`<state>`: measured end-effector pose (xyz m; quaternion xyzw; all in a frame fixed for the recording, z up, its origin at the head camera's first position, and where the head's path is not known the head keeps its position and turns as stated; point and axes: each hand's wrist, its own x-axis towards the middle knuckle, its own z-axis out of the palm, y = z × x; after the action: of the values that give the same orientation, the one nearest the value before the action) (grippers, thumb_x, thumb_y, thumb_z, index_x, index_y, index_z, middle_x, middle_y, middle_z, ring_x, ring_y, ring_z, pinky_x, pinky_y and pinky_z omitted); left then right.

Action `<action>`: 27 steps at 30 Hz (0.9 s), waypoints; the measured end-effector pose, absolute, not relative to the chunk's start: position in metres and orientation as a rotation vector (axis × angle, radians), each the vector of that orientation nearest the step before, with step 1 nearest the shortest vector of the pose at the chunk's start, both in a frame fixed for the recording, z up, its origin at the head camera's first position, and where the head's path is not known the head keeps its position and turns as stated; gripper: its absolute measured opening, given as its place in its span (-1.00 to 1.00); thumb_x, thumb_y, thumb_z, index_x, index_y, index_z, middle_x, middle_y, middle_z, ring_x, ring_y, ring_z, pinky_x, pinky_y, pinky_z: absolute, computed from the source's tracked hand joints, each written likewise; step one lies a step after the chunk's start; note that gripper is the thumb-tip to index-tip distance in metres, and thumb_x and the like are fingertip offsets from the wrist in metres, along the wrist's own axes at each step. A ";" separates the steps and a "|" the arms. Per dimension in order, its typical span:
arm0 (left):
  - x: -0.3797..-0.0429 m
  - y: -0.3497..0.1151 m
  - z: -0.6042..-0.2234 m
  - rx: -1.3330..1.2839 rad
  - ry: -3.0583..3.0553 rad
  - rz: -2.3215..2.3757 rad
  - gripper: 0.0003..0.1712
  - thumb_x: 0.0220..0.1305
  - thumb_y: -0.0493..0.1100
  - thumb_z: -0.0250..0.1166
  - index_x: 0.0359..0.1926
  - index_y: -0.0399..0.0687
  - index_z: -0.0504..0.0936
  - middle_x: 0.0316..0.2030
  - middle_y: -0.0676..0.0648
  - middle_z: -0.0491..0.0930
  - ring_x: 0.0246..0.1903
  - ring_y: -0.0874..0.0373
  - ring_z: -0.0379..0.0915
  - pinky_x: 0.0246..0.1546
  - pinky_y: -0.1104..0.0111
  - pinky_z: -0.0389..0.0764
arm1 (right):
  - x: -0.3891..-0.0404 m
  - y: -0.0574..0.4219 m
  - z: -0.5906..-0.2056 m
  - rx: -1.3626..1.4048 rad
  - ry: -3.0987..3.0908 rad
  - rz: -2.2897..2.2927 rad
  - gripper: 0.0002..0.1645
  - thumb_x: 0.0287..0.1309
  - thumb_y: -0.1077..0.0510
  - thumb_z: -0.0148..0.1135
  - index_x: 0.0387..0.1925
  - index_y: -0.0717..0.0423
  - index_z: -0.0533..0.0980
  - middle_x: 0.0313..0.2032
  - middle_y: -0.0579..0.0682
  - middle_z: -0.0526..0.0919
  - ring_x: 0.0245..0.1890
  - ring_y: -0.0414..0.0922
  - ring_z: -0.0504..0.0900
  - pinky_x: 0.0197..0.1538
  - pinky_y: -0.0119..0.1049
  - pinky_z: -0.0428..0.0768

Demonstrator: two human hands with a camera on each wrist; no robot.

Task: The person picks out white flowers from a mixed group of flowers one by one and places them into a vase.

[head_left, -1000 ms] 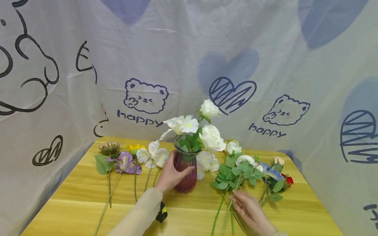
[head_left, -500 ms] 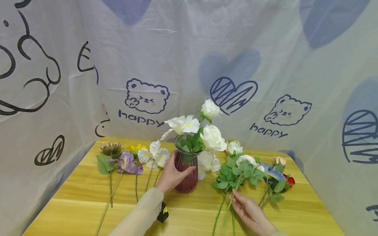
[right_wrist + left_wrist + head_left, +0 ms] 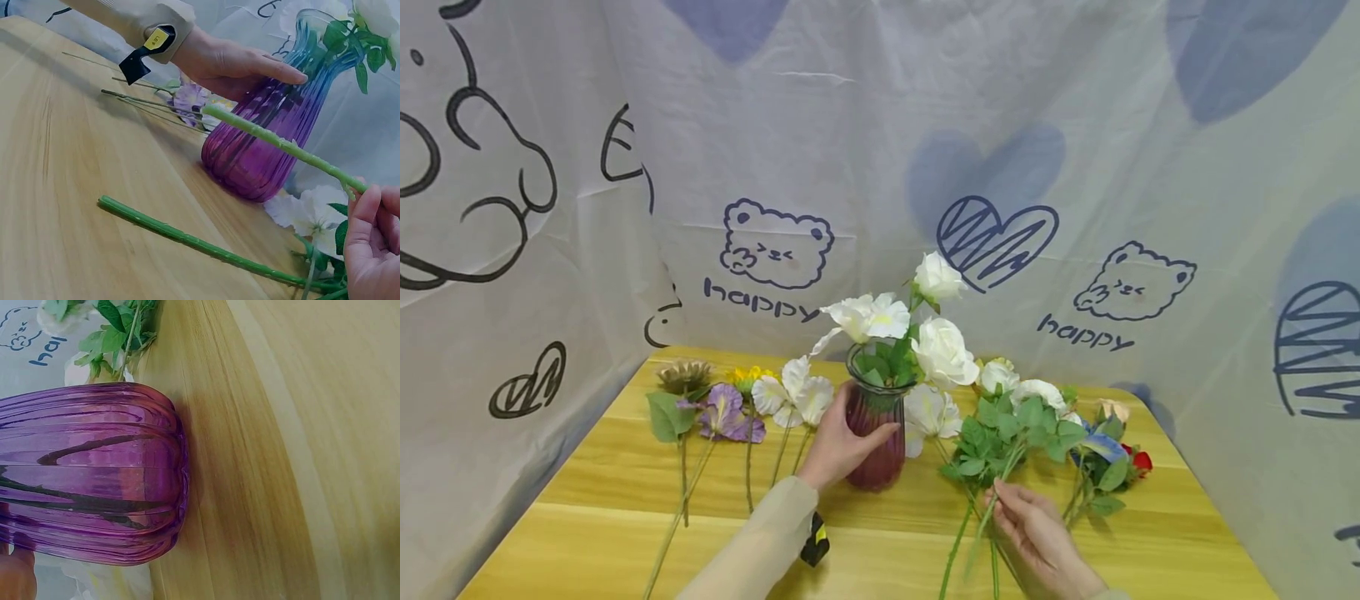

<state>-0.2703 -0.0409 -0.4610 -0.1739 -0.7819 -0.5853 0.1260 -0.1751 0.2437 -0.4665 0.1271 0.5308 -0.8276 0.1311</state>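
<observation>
My left hand grips the ribbed glass vase from its left side, thumb across the front. Purple below and bluish at the neck, the vase stands on the table with white roses and a white iris-like flower in it. Dark stems show through its wall in the left wrist view. To the right, my right hand pinches the green stem of a leafy white flower between thumb and fingers. The cut end of that stem overlaps the vase in the right wrist view.
On the wooden table, a purple flower, a yellow flower and white blooms lie left. Right are a blue flower, a red rose and another green stem. Printed cloth hangs behind.
The leafy white flower in my right hand has risen slightly and shifted right. My left hand stays on the vase, and the head view has drifted a little.
</observation>
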 end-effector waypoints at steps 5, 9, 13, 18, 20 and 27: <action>-0.271 -0.042 -0.462 -0.507 -2.284 -1.696 -0.10 -0.06 0.16 0.46 0.27 0.09 0.23 0.08 0.01 0.45 0.08 0.11 0.40 0.14 0.11 0.43 | -0.176 0.239 -0.462 0.386 1.667 -2.429 -0.78 0.27 0.15 0.15 -0.15 0.24 0.48 -0.29 -0.02 0.61 -0.29 -0.29 0.59 -0.16 -0.58 0.57; -0.271 -0.042 -0.462 -0.509 -2.285 -1.691 -0.09 -0.06 0.18 0.45 0.27 0.09 0.23 0.08 0.01 0.45 0.08 0.11 0.40 0.14 0.11 0.43 | -0.176 0.238 -0.457 0.312 1.768 -2.440 -0.82 0.23 0.13 0.20 -0.24 0.19 0.54 -0.32 -0.04 0.64 -0.30 -0.28 0.61 -0.18 -0.56 0.58; -0.270 -0.042 -0.461 -0.504 -2.296 -1.684 -0.09 -0.06 0.19 0.45 0.27 0.08 0.23 0.08 0.01 0.45 0.09 0.11 0.40 0.14 0.11 0.44 | -0.177 0.237 -0.451 0.242 1.897 -2.443 -0.77 0.18 0.12 0.25 -0.23 0.22 0.54 -0.33 -0.05 0.65 -0.30 -0.25 0.63 -0.20 -0.54 0.60; -0.269 -0.040 -0.461 -0.478 -2.304 -1.672 -0.09 -0.05 0.20 0.44 0.27 0.08 0.23 0.08 0.00 0.46 0.07 0.10 0.42 0.12 0.10 0.45 | -0.178 0.236 -0.444 0.249 2.128 -2.388 -0.63 0.14 0.08 0.29 -0.18 0.32 0.51 -0.33 -0.06 0.68 -0.32 -0.23 0.64 -0.13 -0.43 0.62; -0.268 -0.038 -0.461 -0.465 -2.303 -1.663 -0.09 -0.05 0.20 0.44 0.27 0.08 0.23 0.07 0.00 0.47 0.06 0.10 0.42 0.11 0.11 0.46 | -0.179 0.235 -0.441 0.249 2.246 -2.344 -0.57 0.13 0.06 0.30 -0.17 0.38 0.50 -0.34 -0.07 0.69 -0.32 -0.23 0.65 -0.12 -0.39 0.63; -0.266 -0.031 -0.462 -0.434 -2.277 -1.646 -0.10 -0.03 0.17 0.44 0.29 0.08 0.22 0.10 0.00 0.45 0.09 0.08 0.40 0.11 0.08 0.45 | -0.181 0.232 -0.423 0.098 2.521 -2.255 -0.56 0.17 0.10 0.26 -0.20 0.49 0.46 -0.35 -0.09 0.69 -0.31 -0.17 0.68 -0.14 -0.33 0.65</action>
<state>-0.2657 -0.0308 -0.4621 -0.1511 -0.7919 -0.5726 0.1489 -0.1813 0.2321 -0.4233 0.0287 0.7396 -0.6615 -0.1207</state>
